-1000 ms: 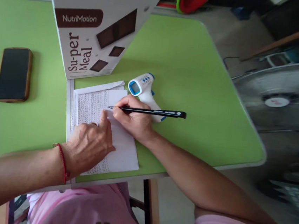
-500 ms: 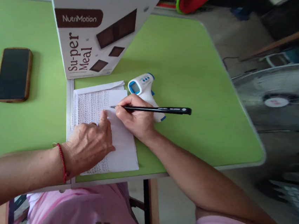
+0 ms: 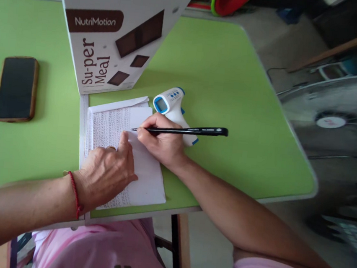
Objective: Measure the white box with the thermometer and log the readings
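Note:
My right hand (image 3: 165, 143) is closed round a black pen (image 3: 194, 130), whose tip touches the sheet of paper (image 3: 149, 177) at the edge of the handwriting. The pen's back end points to the right, over the table. My left hand (image 3: 108, 167) rests on the same sheet, index finger stretched out beside the pen tip and thumb apart, holding nothing. Dense rows of small handwriting cover the sheet's left part; its right part is blank. A white and blue infrared thermometer (image 3: 170, 101) lies just behind my right hand, which hides part of its handle.
A tall white box (image 3: 93, 67) stands behind the paper on the green table (image 3: 233, 84). Off to the left lies a dark phone (image 3: 16, 89) in a brown case. A fan (image 3: 331, 120) and a red and green basin (image 3: 231, 0) are beyond the table.
The pen has shifted very slightly in my right hand, its tip a touch nearer to me. My left hand and the paper keep their places.

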A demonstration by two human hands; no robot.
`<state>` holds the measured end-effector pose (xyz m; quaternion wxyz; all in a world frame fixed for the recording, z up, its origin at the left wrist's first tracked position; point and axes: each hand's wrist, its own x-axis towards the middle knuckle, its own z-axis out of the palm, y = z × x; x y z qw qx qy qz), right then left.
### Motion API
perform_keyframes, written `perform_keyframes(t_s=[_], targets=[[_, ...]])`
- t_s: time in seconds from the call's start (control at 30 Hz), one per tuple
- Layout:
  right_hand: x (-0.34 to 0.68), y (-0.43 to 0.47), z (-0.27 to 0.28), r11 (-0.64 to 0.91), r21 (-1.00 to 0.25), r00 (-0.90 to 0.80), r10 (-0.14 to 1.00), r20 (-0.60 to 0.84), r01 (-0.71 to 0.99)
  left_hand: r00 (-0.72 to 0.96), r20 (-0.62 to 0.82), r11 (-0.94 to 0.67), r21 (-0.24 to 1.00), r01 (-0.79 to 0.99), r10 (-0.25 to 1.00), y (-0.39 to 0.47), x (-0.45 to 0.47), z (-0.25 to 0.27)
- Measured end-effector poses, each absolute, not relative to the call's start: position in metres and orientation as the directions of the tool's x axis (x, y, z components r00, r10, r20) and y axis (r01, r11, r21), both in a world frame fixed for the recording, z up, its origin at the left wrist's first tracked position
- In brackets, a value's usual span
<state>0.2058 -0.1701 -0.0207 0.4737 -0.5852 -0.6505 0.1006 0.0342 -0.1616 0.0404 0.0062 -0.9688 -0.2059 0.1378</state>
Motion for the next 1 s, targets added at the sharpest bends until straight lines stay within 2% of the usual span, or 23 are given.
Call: perform_keyframes(t_s=[0.2,0.77,1.0], targets=[[0.2061,-0.1693,-0.0221,0.286,-0.708,0.178,0.846,0.503,0.646,0.88,-0.26,-0.917,-0.075,0.391,0.396,-0.1608,0.0347,0.0403],[0.2048,-0.1694,-0.0236,0.297,-0.71,0.162,0.85,0.502,0.638,0.878,-0.271,-0.918,-0.069,0.391,0.395,-0.161,0.0343,0.0411],[0.2054,-0.17,-0.0225,0.252,-0.718,0.165,0.875,0.456,0.649,0.875,-0.278,-0.916,-0.062,0.396,0.397,-0.1609,0.0356,0.0408]])
